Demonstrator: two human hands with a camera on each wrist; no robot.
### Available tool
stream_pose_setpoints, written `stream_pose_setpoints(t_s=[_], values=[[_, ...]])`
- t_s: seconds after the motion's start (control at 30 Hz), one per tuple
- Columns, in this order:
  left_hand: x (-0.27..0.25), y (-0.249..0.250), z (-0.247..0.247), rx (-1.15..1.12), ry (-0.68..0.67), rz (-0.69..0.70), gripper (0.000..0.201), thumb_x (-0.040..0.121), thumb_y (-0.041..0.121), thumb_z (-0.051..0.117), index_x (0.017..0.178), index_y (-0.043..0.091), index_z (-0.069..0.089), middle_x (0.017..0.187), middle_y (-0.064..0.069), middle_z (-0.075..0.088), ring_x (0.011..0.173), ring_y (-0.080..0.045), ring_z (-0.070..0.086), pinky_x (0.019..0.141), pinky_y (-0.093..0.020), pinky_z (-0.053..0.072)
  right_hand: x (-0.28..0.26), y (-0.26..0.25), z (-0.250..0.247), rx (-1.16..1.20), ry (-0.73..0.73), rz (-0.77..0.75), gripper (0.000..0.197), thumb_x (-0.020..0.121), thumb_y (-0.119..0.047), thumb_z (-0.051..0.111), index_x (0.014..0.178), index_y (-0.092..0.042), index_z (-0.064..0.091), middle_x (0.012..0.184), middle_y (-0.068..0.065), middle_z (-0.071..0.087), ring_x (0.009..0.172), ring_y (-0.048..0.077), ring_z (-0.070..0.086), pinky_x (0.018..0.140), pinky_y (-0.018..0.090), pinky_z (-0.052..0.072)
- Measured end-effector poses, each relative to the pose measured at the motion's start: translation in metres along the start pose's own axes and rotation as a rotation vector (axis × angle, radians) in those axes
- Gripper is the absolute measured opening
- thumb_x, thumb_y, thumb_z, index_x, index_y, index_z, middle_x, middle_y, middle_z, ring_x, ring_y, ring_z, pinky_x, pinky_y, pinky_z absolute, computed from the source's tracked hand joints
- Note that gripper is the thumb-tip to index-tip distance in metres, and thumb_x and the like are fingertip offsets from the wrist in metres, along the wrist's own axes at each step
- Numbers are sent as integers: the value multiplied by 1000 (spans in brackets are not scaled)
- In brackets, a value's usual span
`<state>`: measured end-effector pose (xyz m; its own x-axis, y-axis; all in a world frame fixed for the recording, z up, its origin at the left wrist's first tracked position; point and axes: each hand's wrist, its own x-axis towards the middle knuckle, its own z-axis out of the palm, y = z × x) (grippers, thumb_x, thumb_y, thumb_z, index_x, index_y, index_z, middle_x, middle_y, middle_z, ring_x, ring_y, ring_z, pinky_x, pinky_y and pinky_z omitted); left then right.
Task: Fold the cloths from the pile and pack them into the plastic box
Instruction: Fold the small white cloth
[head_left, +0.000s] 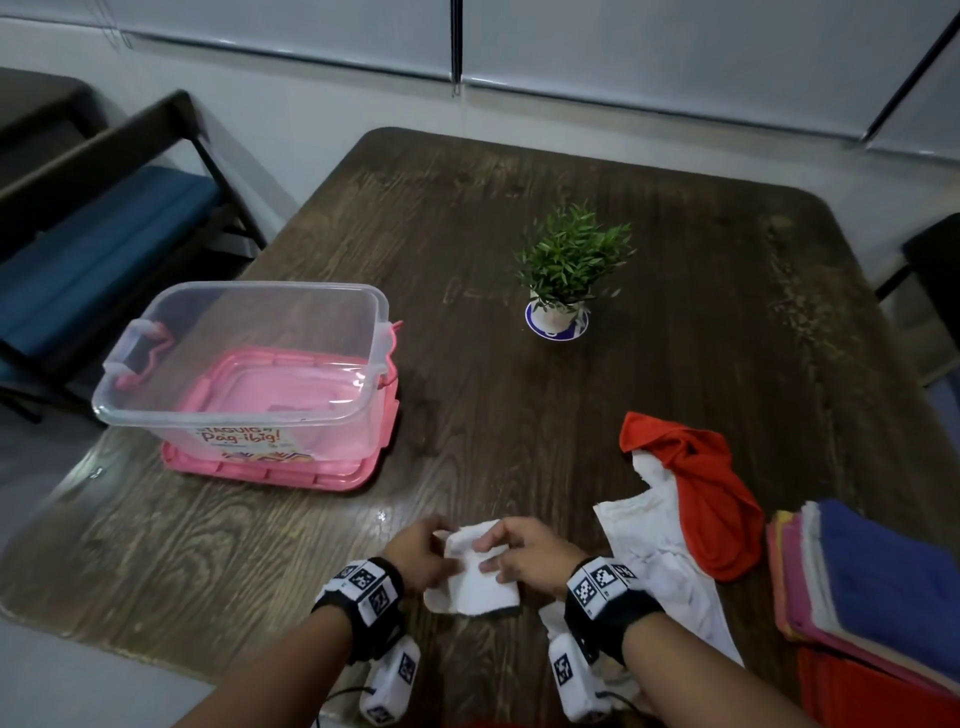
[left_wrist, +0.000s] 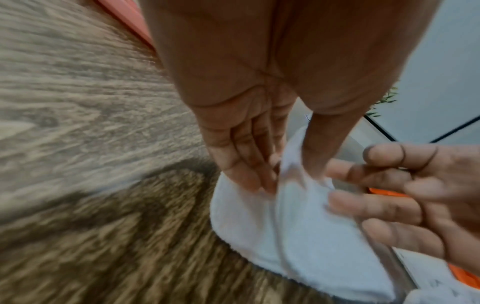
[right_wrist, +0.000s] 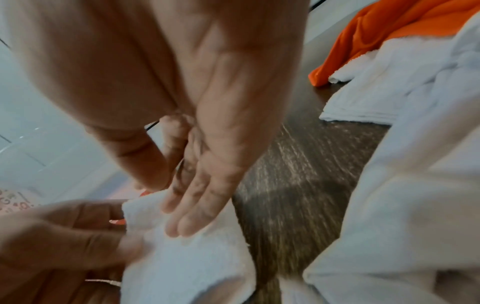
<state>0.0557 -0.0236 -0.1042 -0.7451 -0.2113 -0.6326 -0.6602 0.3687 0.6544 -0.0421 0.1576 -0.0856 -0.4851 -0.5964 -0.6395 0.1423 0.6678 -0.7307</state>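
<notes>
Nearest, at the table's near edge: two forearms with black wrist straps carrying white marker blocks. Just beyond, left hand (head_left: 415, 553) and right hand (head_left: 524, 553) on one small white cloth (head_left: 475, 587), partly folded, lower end lying on the wooden table (head_left: 467, 218), upper edge lifted. Left hand pinching that upper edge between thumb and fingers (left_wrist: 241, 164); right hand holding the same edge, thumb on the far side, fingers (right_wrist: 192, 207) nearly straight across the near face. To the right, close by: loose pile of a white cloth (head_left: 665, 551) with a red cloth (head_left: 706, 499) draped over its far part. Far right, at the frame edge: flat stack of cloths (head_left: 872, 571), blue on top, pink and orange layers beneath. Left and farther off: clear plastic box (head_left: 244, 364), open, standing on its pink lid (head_left: 270, 473); nothing visible inside but the lid showing through the base. Mid-table, well apart: small potted plant (head_left: 566, 265).
</notes>
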Motion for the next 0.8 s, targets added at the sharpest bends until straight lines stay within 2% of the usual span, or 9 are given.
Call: stream_pose_setpoints(t_s=[0.07, 0.17, 0.27, 0.37, 0.5, 0.6, 0.63, 0.7, 0.8], values=[[0, -3, 1, 75, 108, 9, 34, 78, 17, 67, 107, 30, 57, 96, 4, 68, 87, -12, 66, 76, -29, 56, 3, 5, -6, -50, 77, -22, 23, 82, -6, 66, 83, -29, 69, 101, -3, 71, 95, 19, 69, 93, 45, 56], [2, -5, 2, 115, 248, 50, 30, 86, 12, 56, 112, 27, 59, 103, 1, 69, 93, -15, 64, 83, -28, 51, 4, 12, -15, -179, 65, -33, 26, 87, -15, 66, 103, -34, 61, 107, -8, 67, 91, 9, 64, 90, 37, 54], [1, -3, 4, 211, 248, 44, 32, 91, 11, 45, 118, 18, 61, 113, -4, 67, 105, -22, 61, 85, -25, 44, 6, 14, -16, -200, 23, -3, 53, 88, -23, 70, 135, -30, 47, 119, -2, 65, 99, 15, 66, 85, 32, 53], [-1, -1, 7, 242, 202, 41, 35, 90, 8, 43, 121, 17, 58, 117, -7, 66, 109, -24, 60, 88, -26, 45, 6, 8, -12, -232, -17, -34, 70, 90, -25, 68, 148, -42, 32, 119, 2, 62, 97, 16, 62, 78, 31, 50], [-6, -2, 2, 168, 119, 39, 37, 87, 8, 45, 119, 26, 51, 112, -4, 66, 102, -23, 62, 87, -31, 48, 13, -3, -3, -320, 18, -58, 48, 93, -24, 65, 136, -34, 45, 106, -1, 56, 94, 20, 61, 80, 36, 57], [-7, -3, -2, 101, 85, 19, 33, 83, 12, 49, 110, 31, 48, 106, -1, 66, 97, -21, 62, 86, -36, 51, 17, -7, -1, -244, 70, 8, 30, 91, -21, 67, 115, -21, 49, 103, 2, 56, 84, 25, 66, 58, 31, 60], [-8, -3, -3, 88, 85, 10, 30, 81, 17, 51, 109, 30, 50, 104, -1, 66, 95, -21, 62, 85, -36, 52, 18, -8, 0, -233, 85, 27, 28, 90, -21, 69, 109, -21, 48, 103, 5, 59, 82, 28, 68, 58, 33, 61], [-7, -3, -1, 77, 99, 2, 24, 81, 27, 57, 105, 27, 55, 99, 1, 68, 92, -19, 64, 82, -35, 52, 22, -5, -1, -252, 113, 29, 30, 87, -21, 73, 102, -22, 47, 99, 5, 62, 87, 28, 69, 70, 39, 62], [-4, -5, 4, 165, 152, 9, 17, 86, 28, 59, 102, 24, 59, 100, 3, 68, 92, -16, 63, 84, -34, 52, 23, -3, -1, -281, 135, 40, 43, 81, -22, 78, 110, -22, 47, 96, -2, 59, 93, 20, 64, 82, 37, 57]])
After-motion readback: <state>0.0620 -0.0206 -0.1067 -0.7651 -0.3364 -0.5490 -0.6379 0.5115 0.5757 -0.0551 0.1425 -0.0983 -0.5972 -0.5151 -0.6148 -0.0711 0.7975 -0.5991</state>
